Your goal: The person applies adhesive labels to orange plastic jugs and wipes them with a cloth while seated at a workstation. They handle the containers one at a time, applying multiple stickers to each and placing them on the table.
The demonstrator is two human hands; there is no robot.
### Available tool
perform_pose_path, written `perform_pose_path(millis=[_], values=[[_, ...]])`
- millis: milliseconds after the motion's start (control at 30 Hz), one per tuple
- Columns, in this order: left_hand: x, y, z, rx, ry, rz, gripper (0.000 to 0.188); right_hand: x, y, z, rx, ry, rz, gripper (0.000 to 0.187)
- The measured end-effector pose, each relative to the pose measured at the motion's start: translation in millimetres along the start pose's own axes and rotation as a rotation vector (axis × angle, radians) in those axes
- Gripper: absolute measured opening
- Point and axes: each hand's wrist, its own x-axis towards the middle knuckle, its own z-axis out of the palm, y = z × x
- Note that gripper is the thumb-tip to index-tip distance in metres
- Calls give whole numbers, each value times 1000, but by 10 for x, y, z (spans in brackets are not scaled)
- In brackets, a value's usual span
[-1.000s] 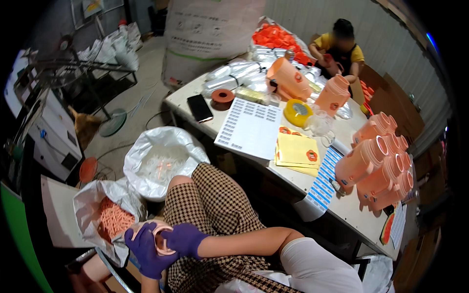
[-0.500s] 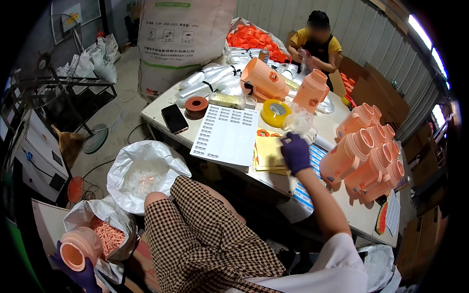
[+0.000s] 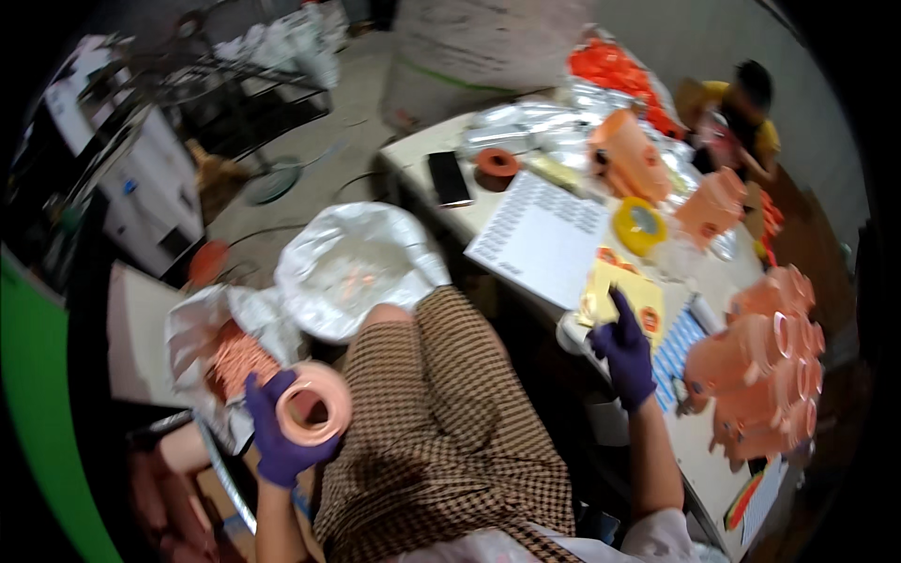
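Note:
My left hand (image 3: 282,436), in a purple glove, grips a pink plastic jug shell (image 3: 330,387) above my lap, its round opening facing up toward me. My right hand (image 3: 623,349), also gloved in purple, is over the table's near edge with the index finger stretched out and nothing visible in it. Beside it lie yellow sticker sheets (image 3: 610,281) with orange round stickers. A blue-and-white label sheet (image 3: 678,355) is just right of that hand. Several more pink jug shells (image 3: 751,375) stand together at the table's right.
On the table (image 3: 424,150) are a phone (image 3: 449,178), a brown tape roll (image 3: 497,164), a yellow tape roll (image 3: 638,225) and a white label sheet (image 3: 540,230). An open white sack (image 3: 310,230) and a bag of pink parts (image 3: 239,361) stand left. A co-worker (image 3: 741,117) sits beyond.
My left hand has brought the jug shell up from the lower left to above my lap. My right hand has drawn back from the yellow sheets to the table edge. The view has turned left.

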Motion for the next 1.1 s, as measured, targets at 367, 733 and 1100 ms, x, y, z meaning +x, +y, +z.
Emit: perform_pose_path(millis=[367, 733, 1100], values=[[200, 425, -211, 357, 26, 253, 82, -834, 187, 601, -1222, -457, -492, 20], [364, 701, -211, 270, -22, 419, 80, -614, -803, 2337, -20, -790, -655, 37], [386, 805, -8, 351, -60, 544, 63, -788, -700, 2512, -585, -662, -558, 24]])
